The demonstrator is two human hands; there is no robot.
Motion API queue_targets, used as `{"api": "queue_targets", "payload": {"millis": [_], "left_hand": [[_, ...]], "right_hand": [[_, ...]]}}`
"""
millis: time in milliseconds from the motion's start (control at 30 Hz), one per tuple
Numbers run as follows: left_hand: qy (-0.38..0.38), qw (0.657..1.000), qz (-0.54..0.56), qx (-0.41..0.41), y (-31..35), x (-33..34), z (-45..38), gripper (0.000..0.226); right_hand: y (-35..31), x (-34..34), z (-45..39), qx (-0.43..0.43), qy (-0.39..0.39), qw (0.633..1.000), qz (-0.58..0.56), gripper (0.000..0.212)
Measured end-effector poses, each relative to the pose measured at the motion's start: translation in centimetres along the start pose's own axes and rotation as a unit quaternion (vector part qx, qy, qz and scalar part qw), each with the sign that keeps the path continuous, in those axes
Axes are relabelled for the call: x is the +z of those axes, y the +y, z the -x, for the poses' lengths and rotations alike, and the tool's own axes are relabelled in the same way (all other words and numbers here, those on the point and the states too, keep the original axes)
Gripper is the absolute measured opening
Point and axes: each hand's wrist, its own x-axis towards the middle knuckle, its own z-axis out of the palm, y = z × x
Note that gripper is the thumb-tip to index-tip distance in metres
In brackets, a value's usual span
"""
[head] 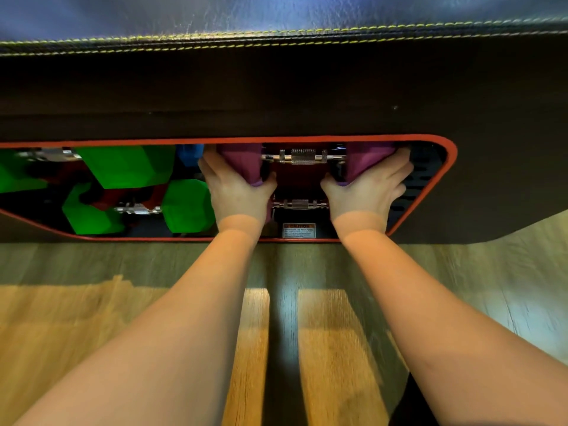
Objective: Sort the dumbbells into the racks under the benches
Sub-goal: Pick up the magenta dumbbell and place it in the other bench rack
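Arms: both of yours reach straight forward, side by side, into the red-edged opening (pixel 442 182) under the bench (pixel 276 93).
Left hand (pixel 238 192): palm cupped on the left purple head, fingers wrapped around it, thumb tucked on the inner side.
Right hand (pixel 367 195): mirrors it on the right head, fingers spread over the outer face.
Purple dumbbell (pixel 302 157): level, held by both ends at the top right of the rack (knurled metal handle bare between your hands).
Second handle (pixel 299 205): lower down, between your wrists.
Green dumbbells (pixel 129 167): stacked at left.
Caution sticker (pixel 298 230): rack floor, between wrists.
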Motion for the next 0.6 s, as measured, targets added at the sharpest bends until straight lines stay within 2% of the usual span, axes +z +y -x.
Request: {"api": "queue_targets", "payload": {"millis": [600], "left_hand": [[-0.019,1.000,-0.009,-0.008,0.17,-0.41,-0.33,0.112]], "right_hand": [[-0.31,-0.11,-0.05,0.000,-0.010,1.000,0.028,0.122]]}}
